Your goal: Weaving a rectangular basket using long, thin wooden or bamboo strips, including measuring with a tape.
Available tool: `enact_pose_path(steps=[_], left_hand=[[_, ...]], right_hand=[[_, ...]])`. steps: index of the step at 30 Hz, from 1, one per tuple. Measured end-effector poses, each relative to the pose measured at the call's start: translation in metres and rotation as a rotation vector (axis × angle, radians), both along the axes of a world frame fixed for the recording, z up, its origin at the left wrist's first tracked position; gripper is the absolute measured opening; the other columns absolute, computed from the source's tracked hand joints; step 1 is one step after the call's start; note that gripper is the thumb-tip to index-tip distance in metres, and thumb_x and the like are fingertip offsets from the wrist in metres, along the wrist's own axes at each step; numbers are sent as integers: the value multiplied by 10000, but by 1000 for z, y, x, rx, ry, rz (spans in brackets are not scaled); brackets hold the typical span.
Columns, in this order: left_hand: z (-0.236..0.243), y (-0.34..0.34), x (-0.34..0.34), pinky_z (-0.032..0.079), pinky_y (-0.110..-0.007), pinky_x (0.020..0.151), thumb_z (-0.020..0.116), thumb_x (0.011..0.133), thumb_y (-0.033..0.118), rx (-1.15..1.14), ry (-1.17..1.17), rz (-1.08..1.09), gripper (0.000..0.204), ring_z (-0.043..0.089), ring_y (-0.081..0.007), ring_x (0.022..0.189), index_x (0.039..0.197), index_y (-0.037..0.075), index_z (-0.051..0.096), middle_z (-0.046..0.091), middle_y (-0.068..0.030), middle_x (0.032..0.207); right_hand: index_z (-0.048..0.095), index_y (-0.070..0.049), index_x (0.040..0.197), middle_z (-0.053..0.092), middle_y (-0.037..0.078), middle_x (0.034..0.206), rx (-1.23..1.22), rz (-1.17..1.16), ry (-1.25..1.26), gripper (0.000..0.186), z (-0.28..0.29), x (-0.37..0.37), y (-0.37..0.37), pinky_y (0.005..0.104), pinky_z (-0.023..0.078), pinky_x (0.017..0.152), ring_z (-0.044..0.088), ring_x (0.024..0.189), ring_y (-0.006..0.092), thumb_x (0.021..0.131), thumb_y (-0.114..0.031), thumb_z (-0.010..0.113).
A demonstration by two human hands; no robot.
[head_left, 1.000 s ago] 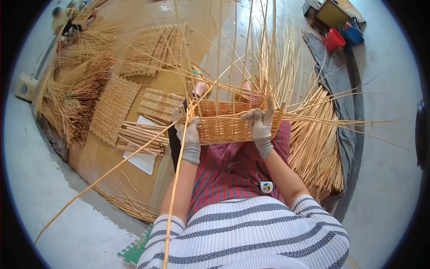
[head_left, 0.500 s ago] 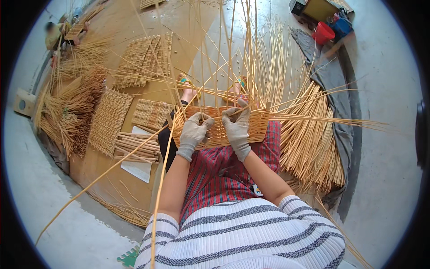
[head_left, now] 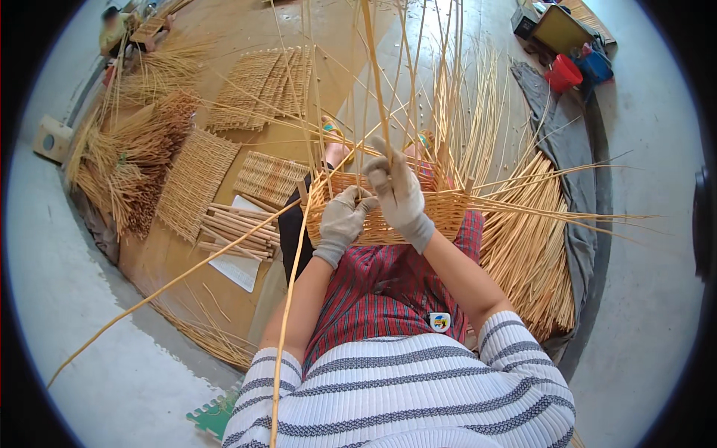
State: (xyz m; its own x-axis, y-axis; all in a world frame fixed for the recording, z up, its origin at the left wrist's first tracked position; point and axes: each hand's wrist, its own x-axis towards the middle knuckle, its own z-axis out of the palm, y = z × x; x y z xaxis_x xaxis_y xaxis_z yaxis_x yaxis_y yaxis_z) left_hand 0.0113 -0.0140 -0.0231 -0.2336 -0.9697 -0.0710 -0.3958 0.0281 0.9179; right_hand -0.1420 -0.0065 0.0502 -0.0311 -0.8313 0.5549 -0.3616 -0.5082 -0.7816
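Note:
A half-woven wicker basket (head_left: 441,215) rests on my lap, its long stakes standing up from the far side. My left hand (head_left: 342,224), in a pale work glove, is closed at the near rim, thumb and fingers pinching a wicker rod there. Just right of it and higher, my gloved right hand (head_left: 402,196) has its fingers curled around an upright wicker rod (head_left: 376,71) that rises toward the top of the view. Other long rods stick out from the basket's left and right ends.
Bundles of wicker rods (head_left: 523,261) lie on a grey cloth at the right, with more bundles (head_left: 134,164) at the left. Woven panels (head_left: 198,175), short wooden sticks (head_left: 237,230) and a red bucket (head_left: 564,73) are on the floor. Another person (head_left: 116,31) sits far left.
My right hand has risen from the basket's rim and now grips an upright rod. My left hand stays pinched at the rim. The whole view has shifted slightly.

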Motion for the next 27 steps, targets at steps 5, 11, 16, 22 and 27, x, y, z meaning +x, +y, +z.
enact_pose_path(steps=[5,11,16,22,27], left_hand=[[-17,-1,4,586,-456,802,750,933,301,-180,-513,-114,223,754,-319,906,1048,110,744,767,-186,963],[-60,-5,10,592,-436,859,735,971,313,-225,-329,-123,316,736,-278,981,1179,76,705,755,-124,1079],[-52,-3,4,565,-456,820,761,966,368,-634,-571,-94,364,732,-336,959,1183,80,710,760,-159,1024],[20,5,-12,466,-365,484,650,1073,471,47,38,118,453,597,-171,457,878,61,632,573,-72,602],[44,2,-21,504,-394,515,643,1063,498,167,-86,173,485,655,-216,475,925,35,692,659,-112,649]], right_hand=[[728,-70,1278,796,79,1113,126,230,134,268,-25,27,-19,349,589,825,772,1004,248,1024,-74,643],[751,-37,1147,792,6,955,380,268,-476,138,-27,67,-22,262,541,685,649,742,107,1062,-91,655],[653,5,1268,735,38,1067,229,414,-698,217,20,63,-12,259,522,703,620,808,96,1087,-114,635],[646,-41,1266,713,89,1109,100,-275,-488,205,14,-36,85,338,553,756,664,896,174,1099,-159,625],[741,-109,1161,748,36,972,900,-268,-1200,155,-31,-25,179,273,580,710,694,812,132,1057,-223,722]])
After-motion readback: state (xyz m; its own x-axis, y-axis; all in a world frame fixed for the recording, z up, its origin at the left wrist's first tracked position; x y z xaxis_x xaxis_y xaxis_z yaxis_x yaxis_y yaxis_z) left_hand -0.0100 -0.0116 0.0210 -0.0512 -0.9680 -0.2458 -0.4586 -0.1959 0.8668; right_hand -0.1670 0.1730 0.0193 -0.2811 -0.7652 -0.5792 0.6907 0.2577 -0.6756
